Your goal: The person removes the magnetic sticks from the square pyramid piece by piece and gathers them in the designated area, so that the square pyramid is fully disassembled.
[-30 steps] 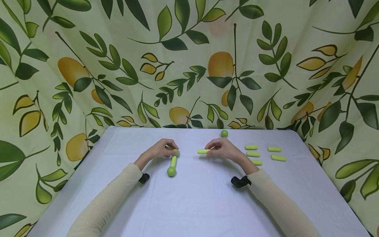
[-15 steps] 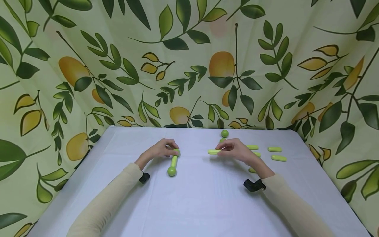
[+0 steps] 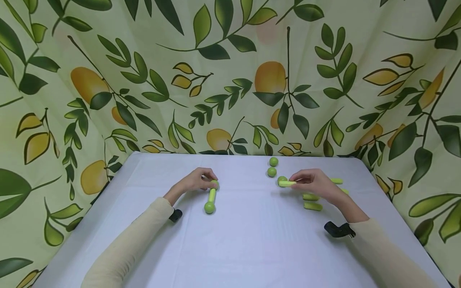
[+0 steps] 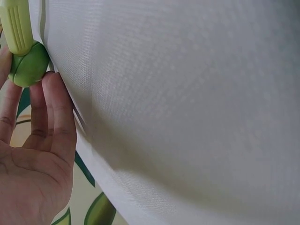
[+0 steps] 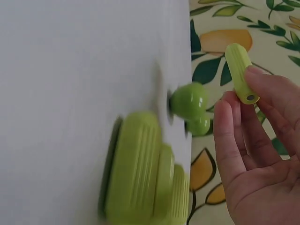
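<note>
My left hand (image 3: 197, 180) pinches a green ball (image 4: 30, 66) at the far end of a ridged yellow-green rod (image 3: 212, 195). A second green ball (image 3: 209, 207) sits at the rod's near end; all three lie joined in a line. Over the right side of the table, my right hand (image 3: 317, 185) pinches a loose yellow-green rod (image 5: 238, 70) between thumb and fingers, held off the cloth. A round grey spot shows on that rod's end in the right wrist view. In the head view this rod overlaps a green ball (image 3: 281, 180) behind it.
Two more green balls, a far one (image 3: 273, 161) and a nearer one (image 3: 271, 172), lie toward the table's back edge. Several rods (image 3: 313, 206) lie around and under my right hand, some partly hidden by it. A white cloth (image 3: 237, 244) covers the table; a leaf-patterned curtain (image 3: 230, 60) stands behind.
My right hand has moved to the right with the rod, from mid-table to beside the loose balls and rods. The left hand and its joined pieces have stayed in place.
</note>
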`<state>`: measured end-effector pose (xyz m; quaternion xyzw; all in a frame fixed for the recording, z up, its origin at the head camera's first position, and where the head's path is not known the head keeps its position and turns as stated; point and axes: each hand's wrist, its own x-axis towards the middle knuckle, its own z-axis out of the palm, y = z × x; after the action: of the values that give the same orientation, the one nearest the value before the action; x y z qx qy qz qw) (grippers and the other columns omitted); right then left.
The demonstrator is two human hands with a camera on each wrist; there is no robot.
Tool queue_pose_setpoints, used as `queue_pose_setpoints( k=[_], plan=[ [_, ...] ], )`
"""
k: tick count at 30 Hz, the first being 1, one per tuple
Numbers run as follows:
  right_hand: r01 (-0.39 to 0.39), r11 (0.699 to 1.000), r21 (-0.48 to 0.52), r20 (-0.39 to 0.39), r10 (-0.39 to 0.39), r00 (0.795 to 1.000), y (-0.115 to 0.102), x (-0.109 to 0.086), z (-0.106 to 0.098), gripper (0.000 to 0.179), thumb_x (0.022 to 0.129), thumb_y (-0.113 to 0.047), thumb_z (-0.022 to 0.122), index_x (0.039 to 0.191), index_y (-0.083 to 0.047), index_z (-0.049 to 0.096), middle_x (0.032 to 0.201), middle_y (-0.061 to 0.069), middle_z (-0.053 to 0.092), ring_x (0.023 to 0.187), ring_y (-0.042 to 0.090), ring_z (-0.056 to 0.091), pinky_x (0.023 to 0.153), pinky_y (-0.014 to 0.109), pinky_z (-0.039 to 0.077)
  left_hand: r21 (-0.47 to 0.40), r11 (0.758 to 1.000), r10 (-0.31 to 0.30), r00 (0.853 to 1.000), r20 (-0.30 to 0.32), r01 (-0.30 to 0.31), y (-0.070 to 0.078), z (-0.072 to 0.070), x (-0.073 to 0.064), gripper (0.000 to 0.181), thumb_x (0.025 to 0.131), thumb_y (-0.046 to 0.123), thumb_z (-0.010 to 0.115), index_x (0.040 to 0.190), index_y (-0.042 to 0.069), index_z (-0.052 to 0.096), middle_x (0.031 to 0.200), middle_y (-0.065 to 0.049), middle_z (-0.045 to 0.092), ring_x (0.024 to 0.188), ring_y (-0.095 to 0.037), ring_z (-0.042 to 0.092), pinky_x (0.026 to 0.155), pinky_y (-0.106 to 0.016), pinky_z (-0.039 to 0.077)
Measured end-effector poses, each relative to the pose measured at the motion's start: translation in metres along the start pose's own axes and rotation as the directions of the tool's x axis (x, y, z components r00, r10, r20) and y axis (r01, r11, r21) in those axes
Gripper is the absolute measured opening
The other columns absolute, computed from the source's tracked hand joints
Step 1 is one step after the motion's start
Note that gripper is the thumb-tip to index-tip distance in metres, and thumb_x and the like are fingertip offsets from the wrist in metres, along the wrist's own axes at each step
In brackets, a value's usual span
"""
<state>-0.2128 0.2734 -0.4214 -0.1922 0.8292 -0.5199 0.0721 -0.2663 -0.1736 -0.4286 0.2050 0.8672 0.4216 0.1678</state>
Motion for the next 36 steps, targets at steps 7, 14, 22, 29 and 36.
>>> queue_pose_setpoints(
  k=[7,14,22,29,36],
  plan=[
    [-0.035,0.996,-0.082,-0.039,0.032,0.999,0.008,-0.028,-0.025,0.024,0.09,-0.014,0.081,0.11,-0.002,0.075,0.118,0.017,0.068,0.095,0.022,0.067,0.079,0.027,0.056,0.006,1.0,0.011,1.0,-0.001,-0.011,0.0,0.0,0.001,0.017,0.091,0.008,0.078,0.106,0.003,0.071,0.11,-0.008,0.064,0.092,-0.022,0.06,0.073,-0.033,0.057],
    [-0.017,0.989,-0.147,-0.087,0.004,0.996,0.022,-0.057,-0.048,0.022,0.09,-0.011,0.079,0.11,-0.001,0.075,0.116,0.018,0.067,0.095,0.015,0.067,0.077,0.024,0.056,0.001,1.0,0.004,1.0,-0.002,-0.004,0.0,0.0,0.001,0.017,0.091,0.009,0.078,0.106,0.003,0.071,0.11,-0.008,0.064,0.091,-0.022,0.059,0.073,-0.033,0.057],
    [-0.046,0.968,-0.245,-0.139,0.012,0.99,0.039,-0.087,-0.072,0.022,0.089,-0.011,0.081,0.109,-0.003,0.075,0.113,0.016,0.067,0.091,0.009,0.066,0.074,0.021,0.054,0.012,1.0,0.001,1.0,-0.006,-0.001,0.002,0.0,0.0,0.017,0.092,0.008,0.078,0.106,0.003,0.071,0.109,-0.009,0.065,0.092,-0.023,0.06,0.072,-0.033,0.057],
    [-0.085,0.948,-0.308,-0.166,0.035,0.985,0.053,-0.103,-0.082,0.022,0.089,-0.011,0.081,0.108,-0.002,0.076,0.112,0.015,0.069,0.091,0.003,0.062,0.073,0.019,0.053,-0.009,1.0,0.019,1.0,-0.002,-0.019,0.002,-0.001,-0.001,0.016,0.091,0.007,0.078,0.104,0.002,0.07,0.104,-0.007,0.065,0.087,-0.02,0.06,0.069,-0.031,0.057],
    [-0.099,0.947,-0.306,-0.181,0.045,0.983,0.062,-0.108,-0.085,0.019,0.087,-0.008,0.082,0.104,-0.002,0.076,0.11,0.012,0.07,0.09,0.0,0.062,0.073,0.018,0.052,-0.013,1.0,-0.001,1.0,-0.003,0.001,0.004,0.0,-0.002,0.017,0.091,0.008,0.078,0.104,0.002,0.07,0.103,-0.007,0.064,0.086,-0.02,0.06,0.069,-0.031,0.056]
  ],
)
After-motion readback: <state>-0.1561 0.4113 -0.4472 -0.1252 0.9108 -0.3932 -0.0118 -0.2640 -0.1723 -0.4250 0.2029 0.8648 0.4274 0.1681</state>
